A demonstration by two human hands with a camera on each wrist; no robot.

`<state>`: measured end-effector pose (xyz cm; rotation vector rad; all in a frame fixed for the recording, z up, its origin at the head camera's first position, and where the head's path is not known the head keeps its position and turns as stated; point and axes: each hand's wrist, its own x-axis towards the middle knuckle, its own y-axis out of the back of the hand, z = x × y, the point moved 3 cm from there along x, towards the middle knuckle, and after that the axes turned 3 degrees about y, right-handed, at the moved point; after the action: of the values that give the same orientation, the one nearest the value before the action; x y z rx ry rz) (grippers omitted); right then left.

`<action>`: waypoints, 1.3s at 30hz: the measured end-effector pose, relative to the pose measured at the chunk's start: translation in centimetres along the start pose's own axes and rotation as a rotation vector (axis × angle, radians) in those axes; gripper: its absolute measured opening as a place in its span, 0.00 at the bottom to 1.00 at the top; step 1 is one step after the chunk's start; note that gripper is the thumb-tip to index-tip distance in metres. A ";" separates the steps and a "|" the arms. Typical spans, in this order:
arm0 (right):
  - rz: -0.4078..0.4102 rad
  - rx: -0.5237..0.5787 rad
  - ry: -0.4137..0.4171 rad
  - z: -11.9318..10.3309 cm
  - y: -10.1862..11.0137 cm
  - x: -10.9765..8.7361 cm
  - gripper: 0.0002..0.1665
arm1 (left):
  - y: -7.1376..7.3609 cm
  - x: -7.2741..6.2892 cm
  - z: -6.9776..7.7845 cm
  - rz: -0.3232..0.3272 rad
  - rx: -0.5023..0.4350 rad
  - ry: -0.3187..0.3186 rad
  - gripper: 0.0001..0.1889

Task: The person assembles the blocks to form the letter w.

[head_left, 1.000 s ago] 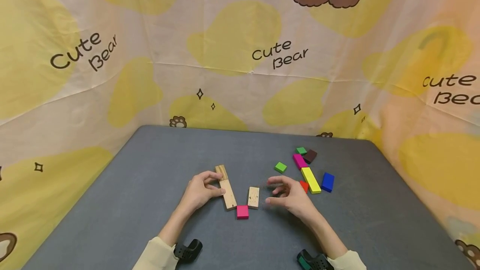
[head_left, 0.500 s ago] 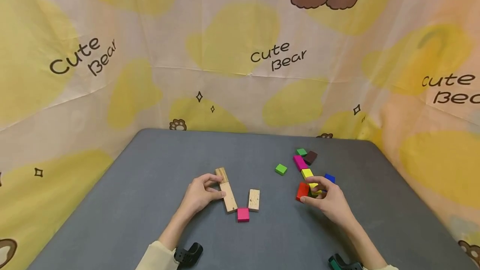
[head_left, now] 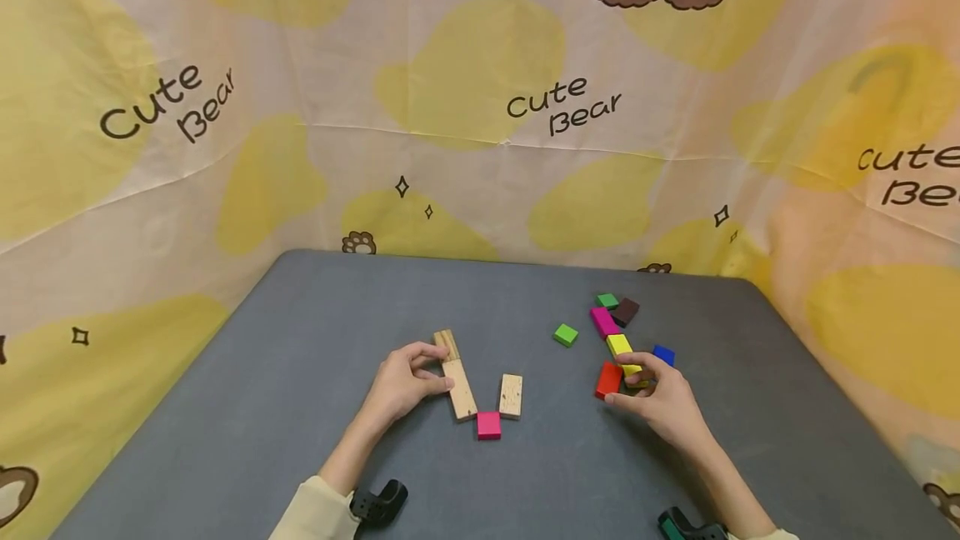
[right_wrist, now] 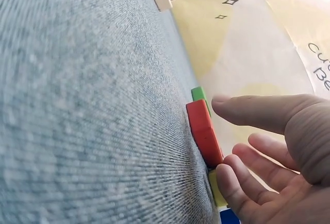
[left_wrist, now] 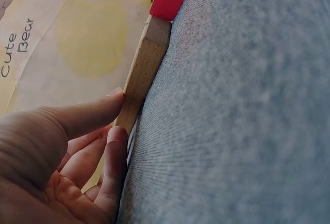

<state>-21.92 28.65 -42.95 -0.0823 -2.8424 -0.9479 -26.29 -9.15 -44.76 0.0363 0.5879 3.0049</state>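
Observation:
My left hand rests against two plain wooden blocks lying end to end in the head view. Its thumb touches the longer wooden block, and its fingertips reach the farther wooden block. A pink block sits at the near end of that row, with a short wooden block on its other side. My right hand is at the red block, thumb and fingers spread around it. In the right wrist view the fingertips are close to the red block; contact is unclear. Those fingers partly cover a yellow block.
Beyond the right hand lie a magenta block, a dark brown block and a green block. A light green block lies apart; a blue block is partly hidden. Printed cloth hangs behind the grey table.
My right hand has moved right, from beside the short wooden block to the red block, and has stayed there for the last half second. The left hand keeps its place.

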 end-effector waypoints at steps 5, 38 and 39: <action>-0.009 -0.005 -0.024 0.1 -0.1 0.1 0.38 | 0.2 -0.1 0.1 0.002 -0.006 0.000 0.20; -0.059 0.035 -0.095 0.9 -0.8 0.4 0.40 | 0.1 -0.2 0.0 -0.001 0.012 -0.027 0.20; -0.061 0.035 -0.090 0.9 -0.8 0.4 0.40 | 0.1 -0.1 0.0 0.000 0.010 -0.028 0.20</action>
<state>-22.48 28.53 -44.07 -0.0362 -2.9584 -0.9287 -26.15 -9.29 -44.75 0.0785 0.5998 2.9963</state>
